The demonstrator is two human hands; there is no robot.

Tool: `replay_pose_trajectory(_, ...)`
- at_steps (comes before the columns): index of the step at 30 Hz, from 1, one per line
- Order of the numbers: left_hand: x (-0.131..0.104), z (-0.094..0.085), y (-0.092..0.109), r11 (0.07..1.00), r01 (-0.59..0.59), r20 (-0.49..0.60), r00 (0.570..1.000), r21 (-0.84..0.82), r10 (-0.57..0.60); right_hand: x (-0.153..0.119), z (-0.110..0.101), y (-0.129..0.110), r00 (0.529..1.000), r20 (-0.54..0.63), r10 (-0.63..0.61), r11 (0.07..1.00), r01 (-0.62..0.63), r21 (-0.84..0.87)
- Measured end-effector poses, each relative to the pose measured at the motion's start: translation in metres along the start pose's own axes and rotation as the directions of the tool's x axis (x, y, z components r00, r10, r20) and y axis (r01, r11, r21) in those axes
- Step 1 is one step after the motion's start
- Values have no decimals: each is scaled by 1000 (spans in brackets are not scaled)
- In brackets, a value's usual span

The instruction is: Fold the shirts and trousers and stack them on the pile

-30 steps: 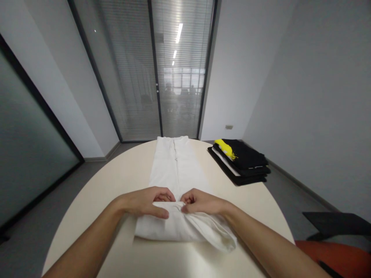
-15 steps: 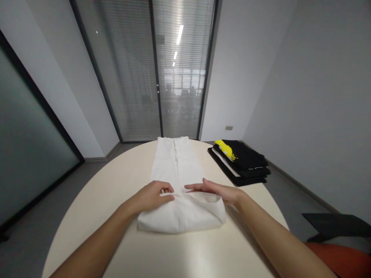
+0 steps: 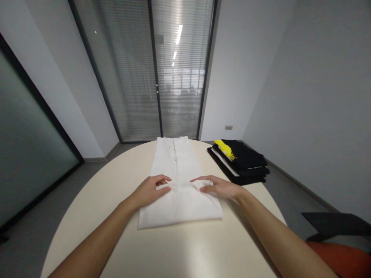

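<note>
A white garment [image 3: 179, 212] lies lengthwise on the table, its two sides meeting along a centre line. Its near end is folded back over itself, with a straight front fold. At the left of the flap's far edge is my left hand [image 3: 147, 191], thumb resting on the cloth and fingers apart from it. My right hand [image 3: 224, 188] grips the flap's right corner, where the cloth bunches between thumb and fingers. The garment's kind cannot be made out.
The round cream table [image 3: 116, 170] carries a stack of folded dark clothes [image 3: 246, 154], with a yellow print on top, at the back right. A chair with a red-orange seat [image 3: 336, 256] stands at the lower right. Glass panels with blinds [image 3: 136, 77] lie beyond.
The flap's edge has moved slightly away from me and the rounded near fold has flattened. My left hand's thumb and fingers have spread apart; my right thumb now presses on the cloth.
</note>
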State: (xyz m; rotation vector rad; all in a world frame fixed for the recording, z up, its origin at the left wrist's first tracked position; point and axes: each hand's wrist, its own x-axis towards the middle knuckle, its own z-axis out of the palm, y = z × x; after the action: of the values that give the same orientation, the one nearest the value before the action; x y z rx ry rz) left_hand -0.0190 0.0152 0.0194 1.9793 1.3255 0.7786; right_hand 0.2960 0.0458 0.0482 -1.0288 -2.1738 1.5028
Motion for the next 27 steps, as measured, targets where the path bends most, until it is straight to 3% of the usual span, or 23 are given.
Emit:
replay_pose_trajectory(4, 1, -3, -6, 996, 23, 65, 998, -88, -18, 1, 1, 2, 1000, 19, -10, 999, 10, 32)
replay_pose_trajectory(11, -1, 8, 10, 998, -29, 57, 998, 62, 26, 5, 5, 3, 996, -37, -85, 995, 86, 41)
replay_pose_trajectory(16, 0, 14, 10, 993, -59, 46, 997, 102, 55, 13, 10, 16, 998, -23, -64, 992, 66, 110)
replay_pose_trajectory(24, 2, 18, 8, 948, -129, -96, 982, 290, 163, 28, 23, 26, 962, -254, -104, 994, 108, 3)
replay_pose_trajectory(27, 3, 15, 4, 947, -96, -78, 989, 307, 126, 32, 28, 31, 947, -296, -126, 991, 105, -85)
